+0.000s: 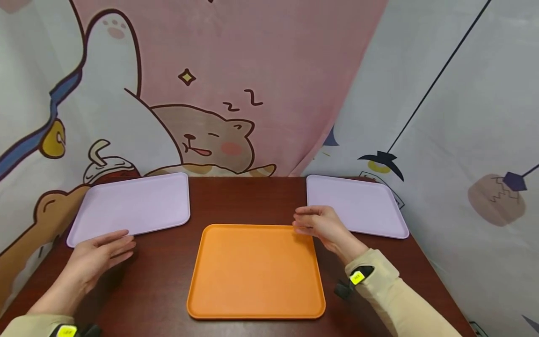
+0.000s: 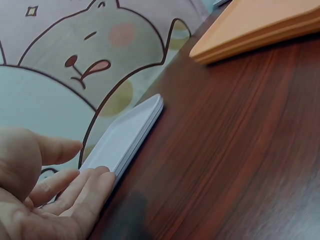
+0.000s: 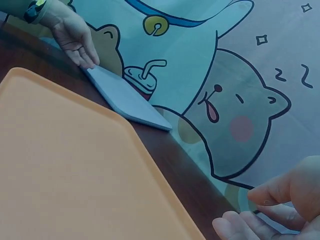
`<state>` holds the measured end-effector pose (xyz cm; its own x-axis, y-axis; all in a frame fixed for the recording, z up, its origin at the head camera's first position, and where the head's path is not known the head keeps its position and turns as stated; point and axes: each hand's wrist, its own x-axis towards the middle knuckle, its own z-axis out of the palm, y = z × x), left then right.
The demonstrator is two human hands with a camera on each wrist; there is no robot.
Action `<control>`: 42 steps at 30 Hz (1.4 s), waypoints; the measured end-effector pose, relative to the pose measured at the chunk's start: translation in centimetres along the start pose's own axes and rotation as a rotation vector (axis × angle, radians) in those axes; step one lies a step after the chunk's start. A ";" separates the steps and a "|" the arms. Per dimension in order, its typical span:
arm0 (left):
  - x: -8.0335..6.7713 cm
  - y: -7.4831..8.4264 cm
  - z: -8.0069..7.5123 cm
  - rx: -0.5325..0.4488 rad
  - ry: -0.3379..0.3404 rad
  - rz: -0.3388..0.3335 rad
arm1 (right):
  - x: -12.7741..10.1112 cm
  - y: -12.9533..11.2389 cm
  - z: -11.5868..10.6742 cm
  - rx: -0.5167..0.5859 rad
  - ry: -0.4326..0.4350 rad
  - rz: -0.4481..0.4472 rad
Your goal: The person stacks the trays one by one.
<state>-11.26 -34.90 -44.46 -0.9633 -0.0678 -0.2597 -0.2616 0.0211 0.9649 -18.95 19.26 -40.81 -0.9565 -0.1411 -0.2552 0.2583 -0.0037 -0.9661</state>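
Orange tray [image 1: 256,271] nearest, centre of surface [image 1: 168,281], long axis near-to-far. Right hand [image 1: 322,224] at its far-right corner, fingers loosely extended, gripping nothing. Left hand [image 1: 98,257] flat, fingertips touching near edge of left lilac tray [image 1: 130,206]. Right lilac tray [image 1: 355,203] just beyond right hand.

Dark wood-grain counter [image 1: 252,196] fills lower frame. Behind it, upper centre: pink backdrop [image 1: 261,56] printed with sleeping cartoon cat [image 1: 210,140], "z" marks above. Right side: pale curtain [image 1: 463,117] with hanging lantern drawings.
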 end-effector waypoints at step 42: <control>2.4 -1.3 -9.1 0.334 0.489 -0.121 | 9.0 2.0 14.9 0.068 -0.090 0.055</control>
<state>-12.69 -44.18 -45.97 -0.8071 -0.5380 -0.2432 -0.4487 0.2912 0.8449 -25.05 3.26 -44.41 -0.9254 -0.2316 -0.3001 0.3215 -0.0600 -0.9450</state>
